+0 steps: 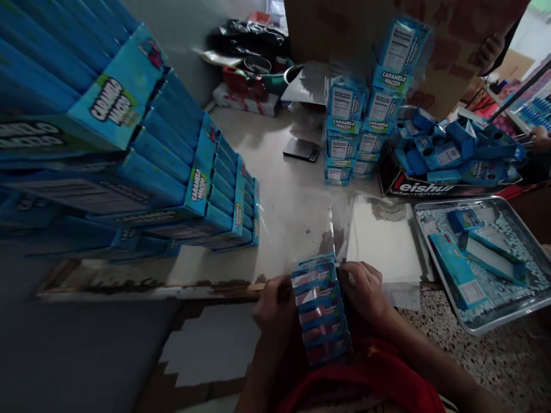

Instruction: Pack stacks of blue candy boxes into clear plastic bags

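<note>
A row of several small blue candy boxes (321, 310) is pressed together between my hands, close to my body at the table's near edge. My left hand (272, 310) grips the row's left side with curled fingers. My right hand (365, 295) clasps its right side, fingers bent around the boxes. A clear plastic sleeve (340, 229) sticks up from the far end of the row. White sheets (383, 241) lie just beyond my right hand.
Tall stacks of blue "Caramelo Macizo" cartons (129, 155) fill the left. Wrapped box bundles (361, 115) stand at centre back beside a carton of loose boxes (456, 155). A metal tray (482, 321) with candies is at right. Another person's hand (491, 51) is at top right.
</note>
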`<state>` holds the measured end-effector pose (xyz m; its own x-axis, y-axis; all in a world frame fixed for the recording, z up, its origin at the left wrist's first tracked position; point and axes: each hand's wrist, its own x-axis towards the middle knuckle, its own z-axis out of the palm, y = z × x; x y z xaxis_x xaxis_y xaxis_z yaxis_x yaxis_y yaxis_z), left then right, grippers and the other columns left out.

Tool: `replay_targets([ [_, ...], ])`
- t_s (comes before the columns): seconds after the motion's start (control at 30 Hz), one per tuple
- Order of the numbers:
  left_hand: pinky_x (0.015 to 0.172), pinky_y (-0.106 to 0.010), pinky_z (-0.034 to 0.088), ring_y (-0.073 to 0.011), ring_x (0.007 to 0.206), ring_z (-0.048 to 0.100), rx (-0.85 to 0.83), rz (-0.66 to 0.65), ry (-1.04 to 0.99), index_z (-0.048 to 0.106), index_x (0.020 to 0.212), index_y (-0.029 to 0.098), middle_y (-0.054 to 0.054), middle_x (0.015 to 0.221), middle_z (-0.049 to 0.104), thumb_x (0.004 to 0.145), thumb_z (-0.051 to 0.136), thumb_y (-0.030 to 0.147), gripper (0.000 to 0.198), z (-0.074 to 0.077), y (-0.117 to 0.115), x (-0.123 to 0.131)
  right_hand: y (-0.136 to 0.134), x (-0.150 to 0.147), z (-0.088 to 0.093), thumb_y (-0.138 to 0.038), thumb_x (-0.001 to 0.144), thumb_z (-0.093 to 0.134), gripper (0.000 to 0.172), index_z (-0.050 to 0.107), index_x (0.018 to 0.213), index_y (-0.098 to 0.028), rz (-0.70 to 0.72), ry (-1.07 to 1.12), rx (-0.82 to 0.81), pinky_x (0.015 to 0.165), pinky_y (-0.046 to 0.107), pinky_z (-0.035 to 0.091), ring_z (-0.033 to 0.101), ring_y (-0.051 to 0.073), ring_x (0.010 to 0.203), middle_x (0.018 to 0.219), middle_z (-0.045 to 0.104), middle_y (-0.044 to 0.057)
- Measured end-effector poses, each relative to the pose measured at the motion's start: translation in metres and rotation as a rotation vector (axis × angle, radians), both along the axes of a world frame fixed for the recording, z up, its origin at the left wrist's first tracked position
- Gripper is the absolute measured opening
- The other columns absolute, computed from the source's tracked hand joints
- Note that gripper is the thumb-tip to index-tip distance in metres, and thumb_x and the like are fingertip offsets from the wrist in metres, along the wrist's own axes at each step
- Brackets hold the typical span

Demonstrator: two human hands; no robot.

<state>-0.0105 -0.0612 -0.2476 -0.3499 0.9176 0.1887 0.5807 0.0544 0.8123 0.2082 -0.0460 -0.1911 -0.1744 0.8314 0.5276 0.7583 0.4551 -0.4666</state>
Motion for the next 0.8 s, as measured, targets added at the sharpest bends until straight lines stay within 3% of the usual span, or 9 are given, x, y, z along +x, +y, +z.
replay_targets([
  [0.23, 0.069, -0.028, 0.052, -0.0194, 0.076, 0.071, 0.194, -0.251, 0.066, 0.073, 0.091, 0.021, -0.006, 0.09, 0.078, 0.098, 0.061, 0.034, 0.019, 0.003, -0.037, 0.0, -0.02, 0.014, -0.002, -0.014, 0.105, 0.058, 0.014, 0.066, 0.099, -0.023, 0.268, 0.052, 0.02, 0.071, 0.028, 0.055, 0.07, 0.016, 0.075, 0.086, 0.076, 0.002],
  [0.4, 0.067, -0.026, 0.047, -0.0159, 0.071, 0.064, 0.236, -0.373, 0.128, 0.063, 0.076, 0.02, -0.005, 0.079, 0.069, 0.102, 0.057, 0.024, 0.027, 0.011, -0.064, 0.012, -0.048, 0.039, -0.009, -0.013, 0.102, 0.061, 0.018, 0.063, 0.089, -0.023, 0.338, 0.095, -0.027, 0.067, 0.028, 0.053, 0.066, 0.015, 0.07, 0.079, 0.072, 0.001],
  [0.57, 0.066, -0.026, 0.045, -0.016, 0.072, 0.063, 0.116, -0.45, 0.259, 0.064, 0.077, 0.02, -0.005, 0.081, 0.068, 0.102, 0.053, 0.022, 0.027, 0.01, -0.092, 0.014, -0.08, 0.062, -0.023, -0.013, 0.102, 0.061, 0.022, 0.061, 0.082, -0.023, 0.296, 0.06, -0.092, 0.067, 0.028, 0.053, 0.067, 0.015, 0.07, 0.077, 0.072, 0.001],
  [0.7, 0.064, -0.025, 0.044, -0.015, 0.069, 0.063, 0.09, -0.558, 0.305, 0.067, 0.078, 0.02, -0.004, 0.079, 0.066, 0.103, 0.05, 0.023, 0.031, 0.007, -0.115, 0.005, -0.096, 0.071, -0.024, -0.014, 0.104, 0.059, 0.024, 0.062, 0.082, -0.023, 0.398, 0.029, -0.116, 0.068, 0.028, 0.051, 0.065, 0.015, 0.071, 0.08, 0.072, 0.002],
  [0.8, 0.064, -0.024, 0.048, -0.0155, 0.07, 0.066, 0.068, -0.602, 0.227, 0.074, 0.086, 0.022, -0.004, 0.081, 0.069, 0.102, 0.051, 0.022, 0.028, -0.002, -0.133, 0.002, -0.096, 0.073, -0.021, -0.015, 0.105, 0.058, 0.027, 0.06, 0.079, -0.022, 0.485, -0.001, -0.109, 0.066, 0.028, 0.046, 0.061, 0.014, 0.068, 0.077, 0.069, 0.002],
])
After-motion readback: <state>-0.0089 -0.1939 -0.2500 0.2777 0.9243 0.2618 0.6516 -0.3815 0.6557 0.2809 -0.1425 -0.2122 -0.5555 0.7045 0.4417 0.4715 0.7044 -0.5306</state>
